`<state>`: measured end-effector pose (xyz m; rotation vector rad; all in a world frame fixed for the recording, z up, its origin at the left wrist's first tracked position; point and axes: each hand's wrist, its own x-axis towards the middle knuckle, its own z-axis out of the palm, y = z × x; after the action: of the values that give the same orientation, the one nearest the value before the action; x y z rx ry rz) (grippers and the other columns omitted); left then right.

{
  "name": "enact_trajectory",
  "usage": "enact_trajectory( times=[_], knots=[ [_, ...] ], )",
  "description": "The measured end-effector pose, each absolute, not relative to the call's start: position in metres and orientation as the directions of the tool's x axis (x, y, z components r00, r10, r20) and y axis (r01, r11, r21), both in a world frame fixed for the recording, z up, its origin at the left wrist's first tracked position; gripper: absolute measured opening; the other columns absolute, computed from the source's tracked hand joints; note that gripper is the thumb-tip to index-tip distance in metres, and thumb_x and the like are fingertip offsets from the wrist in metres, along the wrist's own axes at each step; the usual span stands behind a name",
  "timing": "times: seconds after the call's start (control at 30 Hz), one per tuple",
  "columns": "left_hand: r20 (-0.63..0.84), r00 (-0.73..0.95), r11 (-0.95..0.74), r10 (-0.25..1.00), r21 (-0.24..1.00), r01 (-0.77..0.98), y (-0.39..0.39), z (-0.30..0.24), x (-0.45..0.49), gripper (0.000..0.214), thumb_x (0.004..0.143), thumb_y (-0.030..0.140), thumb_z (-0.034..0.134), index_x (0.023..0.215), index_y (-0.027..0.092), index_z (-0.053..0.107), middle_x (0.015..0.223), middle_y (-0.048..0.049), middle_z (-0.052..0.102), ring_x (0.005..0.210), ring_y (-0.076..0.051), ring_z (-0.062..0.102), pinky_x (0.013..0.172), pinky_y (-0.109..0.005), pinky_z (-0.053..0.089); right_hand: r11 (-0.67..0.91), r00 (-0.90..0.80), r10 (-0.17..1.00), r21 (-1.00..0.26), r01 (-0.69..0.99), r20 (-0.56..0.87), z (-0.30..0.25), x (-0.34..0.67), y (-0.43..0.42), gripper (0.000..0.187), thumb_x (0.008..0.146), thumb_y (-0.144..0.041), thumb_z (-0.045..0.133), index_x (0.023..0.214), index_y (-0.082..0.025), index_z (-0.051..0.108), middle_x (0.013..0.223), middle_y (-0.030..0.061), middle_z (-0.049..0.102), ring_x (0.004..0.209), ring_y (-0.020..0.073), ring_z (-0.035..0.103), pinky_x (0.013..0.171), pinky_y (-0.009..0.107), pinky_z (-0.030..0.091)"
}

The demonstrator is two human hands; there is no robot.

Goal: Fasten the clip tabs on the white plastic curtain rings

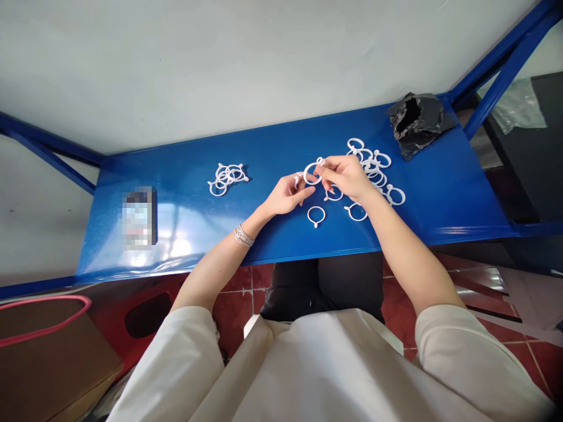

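Observation:
My right hand pinches a white plastic curtain ring near the small eyelet at its top. Close against it, my left hand is closed, with a small white plastic piece at its fingers; the piece's exact shape is too small to tell. The left fingertips reach the lower side of the ring. A single ring lies on the blue table just below the hands. Around and beyond my right hand spreads a loose pile of rings, partly hidden by that hand. Farther left sits a smaller cluster of rings.
The blue table has a wall behind it and blue metal frame bars at both ends. A crumpled black plastic bag stands at the back right. A blurred-out phone-like object lies at the left. A cardboard box is at the lower left.

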<state>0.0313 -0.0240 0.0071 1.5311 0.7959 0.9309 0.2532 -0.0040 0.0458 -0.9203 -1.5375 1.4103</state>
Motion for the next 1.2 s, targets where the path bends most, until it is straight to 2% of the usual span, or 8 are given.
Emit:
enact_trajectory(
  times=[0.17, 0.33, 0.5, 0.63, 0.87, 0.97, 1.1, 1.2],
  knots=[
    [0.196, 0.483, -0.302, 0.854, 0.941, 0.152, -0.028, 0.011, 0.031, 0.041, 0.101, 0.059, 0.081, 0.108, 0.019, 0.081, 0.061, 0.004, 0.054, 0.052, -0.01, 0.044, 0.056, -0.028, 0.034, 0.021, -0.427, 0.903, -0.998, -0.066, 0.047, 0.047, 0.249, -0.007, 0.061, 0.078, -0.076, 0.097, 0.074, -0.02, 0.074, 0.06, 0.0014, 0.068, 0.05, 0.0128, 0.06, 0.045, 0.027, 0.046],
    [0.216, 0.522, -0.354, 0.825, 0.918, 0.18, -0.029, 0.018, 0.032, 0.04, 0.105, 0.058, 0.077, 0.096, 0.018, 0.078, 0.059, 0.0049, 0.05, 0.052, -0.009, 0.035, 0.055, -0.028, 0.029, -0.038, -0.459, 0.888, -0.998, -0.053, -0.01, 0.045, 0.247, -0.006, 0.059, 0.077, -0.072, 0.101, 0.073, -0.018, 0.076, 0.06, 0.0029, 0.069, 0.047, 0.0123, 0.061, 0.042, 0.026, 0.045],
    [0.228, 0.506, -0.322, 0.832, 0.941, 0.106, -0.029, 0.015, 0.033, 0.045, 0.104, 0.061, 0.078, 0.09, 0.018, 0.079, 0.059, 0.0023, 0.057, 0.049, -0.008, 0.039, 0.051, -0.027, 0.027, -0.092, -0.444, 0.894, -0.995, -0.039, -0.066, 0.046, 0.247, -0.006, 0.059, 0.078, -0.067, 0.102, 0.068, -0.018, 0.071, 0.059, 0.0036, 0.068, 0.046, 0.0116, 0.06, 0.04, 0.025, 0.042],
    [0.234, 0.393, -0.248, 0.889, 0.969, -0.017, -0.028, 0.007, 0.037, 0.04, 0.1, 0.057, 0.085, 0.097, 0.021, 0.069, 0.065, 0.0032, 0.063, 0.049, -0.009, 0.054, 0.049, -0.024, 0.036, -0.104, -0.431, 0.898, -0.995, -0.004, -0.092, 0.045, 0.247, -0.006, 0.059, 0.079, -0.068, 0.101, 0.067, -0.017, 0.072, 0.055, 0.0038, 0.067, 0.044, 0.0118, 0.06, 0.039, 0.025, 0.04],
    [0.215, 0.209, -0.163, 0.954, 0.957, -0.241, -0.019, -0.003, 0.041, 0.051, 0.098, 0.066, 0.085, 0.108, 0.028, 0.052, 0.059, 0.0127, 0.052, 0.043, -0.009, 0.054, 0.049, -0.022, 0.049, -0.127, -0.378, 0.917, -0.991, 0.034, -0.13, 0.049, 0.246, -0.007, 0.064, 0.078, -0.072, 0.1, 0.062, -0.019, 0.068, 0.054, 0.0032, 0.066, 0.042, 0.011, 0.059, 0.037, 0.024, 0.04],
    [0.223, 0.15, -0.187, 0.963, 0.957, -0.222, -0.015, -0.003, 0.039, 0.049, 0.101, 0.07, 0.078, 0.106, 0.028, 0.053, 0.064, 0.01, 0.056, 0.046, -0.008, 0.057, 0.047, -0.021, 0.045, -0.159, -0.369, 0.914, -0.985, 0.065, -0.171, 0.049, 0.244, -0.007, 0.063, 0.081, -0.074, 0.097, 0.066, -0.018, 0.071, 0.056, 0.0037, 0.066, 0.044, 0.0116, 0.06, 0.037, 0.024, 0.041],
    [0.247, 0.005, -0.242, 0.969, 0.953, -0.18, -0.01, -0.004, 0.036, 0.052, 0.096, 0.072, 0.082, 0.102, 0.026, 0.06, 0.078, 0.0063, 0.059, 0.049, -0.005, 0.053, 0.047, -0.021, 0.046, -0.144, -0.34, 0.921, -0.976, 0.161, -0.192, 0.043, 0.243, -0.005, 0.064, 0.088, -0.078, 0.089, 0.072, -0.019, 0.072, 0.063, 0.0057, 0.069, 0.047, 0.0137, 0.062, 0.037, 0.027, 0.044],
    [0.248, -0.01, -0.246, 0.969, 0.956, -0.163, -0.009, -0.004, 0.034, 0.053, 0.094, 0.073, 0.084, 0.099, 0.025, 0.063, 0.079, 0.0054, 0.057, 0.053, -0.006, 0.054, 0.051, -0.021, 0.049, 0.003, -0.253, 0.965, -0.962, 0.272, -0.068, 0.035, 0.245, -0.004, 0.059, 0.089, -0.076, 0.088, 0.098, -0.019, 0.078, 0.071, 0.0042, 0.073, 0.049, 0.0153, 0.063, 0.043, 0.03, 0.048]
  ],
)
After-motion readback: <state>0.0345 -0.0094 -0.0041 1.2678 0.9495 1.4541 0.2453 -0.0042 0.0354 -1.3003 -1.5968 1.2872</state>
